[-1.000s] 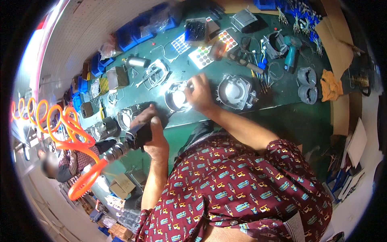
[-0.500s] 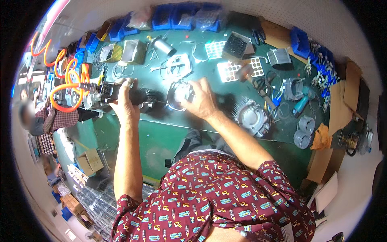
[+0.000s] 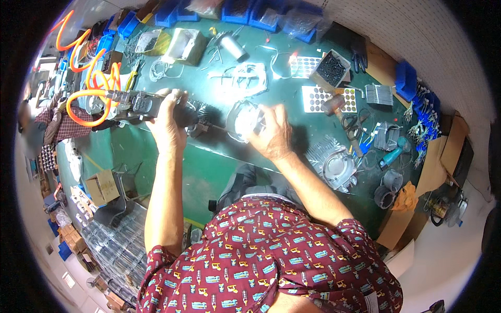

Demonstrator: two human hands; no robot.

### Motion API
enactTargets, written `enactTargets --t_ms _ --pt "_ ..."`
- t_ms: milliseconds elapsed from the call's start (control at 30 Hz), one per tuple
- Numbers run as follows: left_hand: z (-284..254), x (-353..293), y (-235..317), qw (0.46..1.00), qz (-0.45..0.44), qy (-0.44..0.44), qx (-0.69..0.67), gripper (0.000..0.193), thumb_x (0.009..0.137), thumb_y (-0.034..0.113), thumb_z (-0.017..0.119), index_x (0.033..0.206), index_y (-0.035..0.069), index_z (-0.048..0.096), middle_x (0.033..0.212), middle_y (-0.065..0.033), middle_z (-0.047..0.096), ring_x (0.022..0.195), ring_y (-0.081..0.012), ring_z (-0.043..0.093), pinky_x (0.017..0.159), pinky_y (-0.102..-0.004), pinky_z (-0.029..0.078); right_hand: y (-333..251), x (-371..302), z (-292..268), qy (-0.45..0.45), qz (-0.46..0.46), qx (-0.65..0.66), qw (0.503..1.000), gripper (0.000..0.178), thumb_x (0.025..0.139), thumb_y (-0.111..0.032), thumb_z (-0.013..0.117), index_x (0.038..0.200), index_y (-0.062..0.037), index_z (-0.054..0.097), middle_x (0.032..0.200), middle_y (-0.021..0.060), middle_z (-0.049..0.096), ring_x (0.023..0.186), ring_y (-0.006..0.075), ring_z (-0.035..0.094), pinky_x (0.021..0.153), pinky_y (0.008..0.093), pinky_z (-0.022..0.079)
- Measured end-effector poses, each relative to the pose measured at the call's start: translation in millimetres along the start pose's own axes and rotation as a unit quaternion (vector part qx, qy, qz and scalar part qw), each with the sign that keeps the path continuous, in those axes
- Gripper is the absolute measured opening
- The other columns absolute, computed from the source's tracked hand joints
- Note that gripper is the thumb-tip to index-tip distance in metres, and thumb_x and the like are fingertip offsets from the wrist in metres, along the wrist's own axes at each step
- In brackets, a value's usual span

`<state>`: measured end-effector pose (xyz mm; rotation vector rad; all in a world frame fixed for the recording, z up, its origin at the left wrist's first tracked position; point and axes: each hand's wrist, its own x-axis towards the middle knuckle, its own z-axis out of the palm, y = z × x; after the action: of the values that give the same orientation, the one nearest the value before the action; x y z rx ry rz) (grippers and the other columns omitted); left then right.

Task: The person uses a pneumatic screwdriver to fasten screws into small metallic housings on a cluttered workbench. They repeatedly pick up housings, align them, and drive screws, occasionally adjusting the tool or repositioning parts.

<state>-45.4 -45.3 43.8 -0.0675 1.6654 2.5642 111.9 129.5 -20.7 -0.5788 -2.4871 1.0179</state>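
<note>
At the left of the frame, the coiled orange air hose (image 3: 85,108) could snag or tug, pulling the black air tool (image 3: 142,104) off line; the left hand (image 3: 168,119) is wrapped around that tool. If its tip slipped, it could scratch the round metal housing (image 3: 236,123) on the table (image 3: 289,96) near the frame's centre, or nick the right hand (image 3: 272,134), whose bent fingers hold the housing's right side. The housing looks silvery and ring-walled, its interior washed out by glare.

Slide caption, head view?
Left hand grips a black tool on an orange hose; right hand touches a metal housing.
</note>
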Motion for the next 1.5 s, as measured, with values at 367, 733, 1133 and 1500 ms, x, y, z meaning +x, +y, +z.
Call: enactTargets --t_ms 367,733,1133,1500 --pt "22 -33 4 0.999 -0.008 -0.013 0.051 0.026 0.083 0.005 0.071 0.106 0.001 0.058 0.095 -0.0109 0.067 0.089 -0.0236 0.068 0.09 -0.042 0.056 23 -13 -9 0.047 -0.038 0.037 0.998 0.053 0.07 -0.03 0.075 0.111 -0.0004 0.06 0.096 0.0175 0.05 0.09 0.0349 0.055 0.078 0.0453 0.049" --pt "53 -129 -11 0.943 0.092 -0.29 0.132 0.026 0.084 0.007 0.075 0.103 0.006 0.057 0.105 -0.0119 0.065 0.099 -0.0207 0.062 0.09 -0.0374 0.049 76 -68 -23 0.106 0.002 0.038 0.994 0.049 0.078 -0.021 0.065 0.121 0.0 0.056 0.107 0.0222 0.048 0.101 0.0385 0.049 0.092 0.0467 0.041" --pt "63 -114 -8 0.933 0.055 -0.275 0.226 0.029 0.083 0.001 0.071 0.109 -0.001 0.059 0.102 -0.0099 0.064 0.088 -0.017 0.064 0.076 -0.0322 0.056 15 -36 -33 0.104 -0.151 0.156 0.971 0.064 0.066 -0.031 0.079 0.121 -0.0049 0.059 0.107 0.0169 0.053 0.102 0.0364 0.052 0.088 0.0463 0.042" --pt "27 -105 24 0.803 0.278 -0.308 0.428 0.021 0.08 0.007 0.075 0.095 -0.001 0.062 0.078 -0.0073 0.063 0.067 -0.0147 0.062 0.066 -0.0282 0.051 -2 -11 -14 0.033 -0.145 0.263 0.953 0.049 0.07 -0.036 0.08 0.101 -0.0044 0.06 0.098 0.0132 0.049 0.095 0.0336 0.05 0.081 0.0439 0.044"
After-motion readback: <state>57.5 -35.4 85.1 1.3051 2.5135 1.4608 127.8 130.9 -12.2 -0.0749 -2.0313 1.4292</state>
